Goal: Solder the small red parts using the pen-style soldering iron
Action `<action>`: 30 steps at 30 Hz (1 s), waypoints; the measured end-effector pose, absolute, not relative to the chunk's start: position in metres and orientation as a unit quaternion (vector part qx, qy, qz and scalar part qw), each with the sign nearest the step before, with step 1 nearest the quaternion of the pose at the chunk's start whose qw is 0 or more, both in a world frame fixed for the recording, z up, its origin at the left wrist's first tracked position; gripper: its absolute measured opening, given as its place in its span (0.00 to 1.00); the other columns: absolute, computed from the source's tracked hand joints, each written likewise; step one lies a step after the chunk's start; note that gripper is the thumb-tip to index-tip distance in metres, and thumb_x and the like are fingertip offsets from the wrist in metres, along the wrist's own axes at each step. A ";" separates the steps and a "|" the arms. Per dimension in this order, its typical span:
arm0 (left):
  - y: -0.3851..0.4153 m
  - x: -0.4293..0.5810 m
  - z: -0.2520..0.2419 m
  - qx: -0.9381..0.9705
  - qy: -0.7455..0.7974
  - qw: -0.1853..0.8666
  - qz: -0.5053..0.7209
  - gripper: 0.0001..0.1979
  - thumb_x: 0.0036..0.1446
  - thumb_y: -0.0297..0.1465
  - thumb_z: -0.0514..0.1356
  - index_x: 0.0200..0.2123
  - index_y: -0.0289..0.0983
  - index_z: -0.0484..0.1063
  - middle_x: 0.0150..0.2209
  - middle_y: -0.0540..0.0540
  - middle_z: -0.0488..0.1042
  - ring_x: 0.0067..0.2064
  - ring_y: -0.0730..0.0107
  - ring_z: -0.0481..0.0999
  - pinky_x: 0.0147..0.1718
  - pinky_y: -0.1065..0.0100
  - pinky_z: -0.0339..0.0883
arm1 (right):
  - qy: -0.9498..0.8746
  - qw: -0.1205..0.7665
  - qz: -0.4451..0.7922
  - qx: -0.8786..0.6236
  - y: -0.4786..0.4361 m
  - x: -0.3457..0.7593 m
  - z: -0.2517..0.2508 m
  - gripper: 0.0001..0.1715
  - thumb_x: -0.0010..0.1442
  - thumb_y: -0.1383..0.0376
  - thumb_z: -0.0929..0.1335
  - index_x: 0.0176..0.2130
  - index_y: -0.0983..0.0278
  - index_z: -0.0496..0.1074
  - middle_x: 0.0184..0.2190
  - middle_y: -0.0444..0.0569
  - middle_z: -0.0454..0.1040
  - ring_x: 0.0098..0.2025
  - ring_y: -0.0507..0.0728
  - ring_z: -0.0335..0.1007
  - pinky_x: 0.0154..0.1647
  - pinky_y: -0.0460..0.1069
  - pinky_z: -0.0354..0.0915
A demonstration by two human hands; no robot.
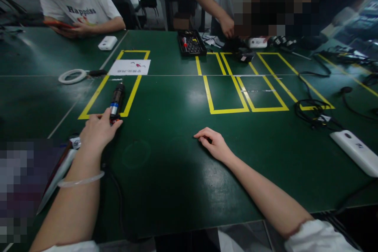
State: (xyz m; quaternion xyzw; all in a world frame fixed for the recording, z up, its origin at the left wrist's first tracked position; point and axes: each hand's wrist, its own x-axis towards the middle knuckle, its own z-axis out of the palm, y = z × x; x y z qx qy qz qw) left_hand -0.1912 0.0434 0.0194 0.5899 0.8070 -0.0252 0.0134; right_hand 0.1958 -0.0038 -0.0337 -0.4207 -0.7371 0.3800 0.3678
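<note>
My left hand (99, 130) is closed around the near end of a black electric screwdriver (117, 99) with a blue band, which lies inside a yellow-taped box on the green table (165, 157). Its black cable runs back under my left wrist, which wears a clear bangle. My right hand (213, 143) rests on the table in the middle, fingers curled loosely, with nothing in it.
A paper label (130, 67), a tape roll (71, 76) and a white box (108, 43) lie at far left. A black bit case (191, 43) sits at the back. Coiled cables (314, 111) and a white device (356, 151) are at right. Two other people work across the table.
</note>
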 end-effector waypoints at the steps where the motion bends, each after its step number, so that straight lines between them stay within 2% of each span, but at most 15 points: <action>1: 0.043 -0.194 0.020 0.582 0.813 0.011 -0.032 0.34 0.62 0.51 0.45 0.65 0.38 0.55 0.52 0.33 0.64 0.48 0.48 0.67 0.43 0.51 0.65 | -0.738 0.368 0.379 -0.420 -0.004 0.196 -0.034 0.14 0.62 0.73 0.63 0.41 0.62 0.76 0.38 0.49 0.75 0.38 0.53 0.71 0.39 0.48 0.66; 6: 0.038 -0.191 0.020 0.566 0.824 -0.036 -0.016 0.30 0.62 0.48 0.45 0.61 0.37 0.60 0.52 0.36 0.66 0.48 0.49 0.67 0.43 0.53 0.65 | -0.738 0.367 0.378 -0.422 -0.003 0.195 -0.036 0.15 0.62 0.73 0.63 0.42 0.62 0.76 0.38 0.48 0.75 0.37 0.53 0.71 0.39 0.48 0.66; 10: 0.032 -0.185 0.017 0.575 0.816 -0.051 0.031 0.21 0.61 0.45 0.49 0.49 0.37 0.66 0.49 0.39 0.65 0.46 0.53 0.67 0.39 0.58 0.66 | -0.738 0.366 0.381 -0.419 -0.003 0.195 -0.033 0.14 0.62 0.73 0.63 0.41 0.62 0.76 0.38 0.48 0.75 0.38 0.53 0.71 0.39 0.48 0.66; 13: 0.030 -0.182 0.016 0.574 0.817 -0.055 0.032 0.18 0.60 0.45 0.51 0.44 0.37 0.66 0.47 0.41 0.64 0.45 0.55 0.67 0.37 0.60 0.66 | -0.737 0.365 0.384 -0.419 -0.003 0.195 -0.032 0.14 0.63 0.73 0.63 0.42 0.61 0.76 0.38 0.48 0.75 0.38 0.53 0.71 0.39 0.48 0.66; 21: 0.027 -0.176 0.023 0.532 0.845 -0.034 0.033 0.22 0.61 0.46 0.47 0.45 0.36 0.68 0.45 0.41 0.68 0.41 0.54 0.70 0.36 0.57 0.65 | -0.736 0.363 0.389 -0.418 -0.003 0.195 -0.032 0.14 0.63 0.73 0.63 0.42 0.62 0.76 0.38 0.49 0.75 0.38 0.53 0.71 0.39 0.48 0.66; 24: 0.026 -0.172 0.029 0.535 0.837 -0.070 0.094 0.22 0.62 0.45 0.47 0.48 0.36 0.68 0.48 0.39 0.70 0.44 0.52 0.71 0.39 0.56 0.66 | -0.735 0.363 0.390 -0.418 -0.004 0.194 -0.030 0.14 0.63 0.72 0.63 0.41 0.62 0.76 0.38 0.48 0.74 0.37 0.53 0.71 0.38 0.48 0.66; 26: 0.025 -0.164 0.033 0.552 0.813 -0.077 0.167 0.22 0.62 0.44 0.49 0.51 0.35 0.67 0.47 0.41 0.72 0.45 0.55 0.72 0.44 0.56 0.66 | -0.735 0.364 0.392 -0.418 -0.004 0.194 -0.030 0.14 0.63 0.72 0.63 0.41 0.62 0.77 0.38 0.48 0.74 0.36 0.52 0.70 0.37 0.47 0.65; 28: 0.025 -0.149 0.036 0.598 0.764 -0.003 0.241 0.21 0.62 0.42 0.52 0.52 0.35 0.67 0.44 0.44 0.74 0.44 0.61 0.74 0.48 0.58 0.66 | -0.734 0.364 0.394 -0.416 -0.003 0.194 -0.031 0.14 0.63 0.72 0.63 0.42 0.63 0.77 0.37 0.48 0.75 0.36 0.52 0.70 0.37 0.47 0.65; 30: 0.024 -0.126 0.036 0.648 0.689 0.151 0.288 0.20 0.62 0.41 0.53 0.51 0.35 0.69 0.43 0.45 0.76 0.43 0.66 0.75 0.48 0.62 0.67 | -0.733 0.365 0.396 -0.414 -0.003 0.194 -0.032 0.14 0.63 0.72 0.63 0.42 0.63 0.76 0.38 0.49 0.75 0.36 0.52 0.70 0.36 0.47 0.65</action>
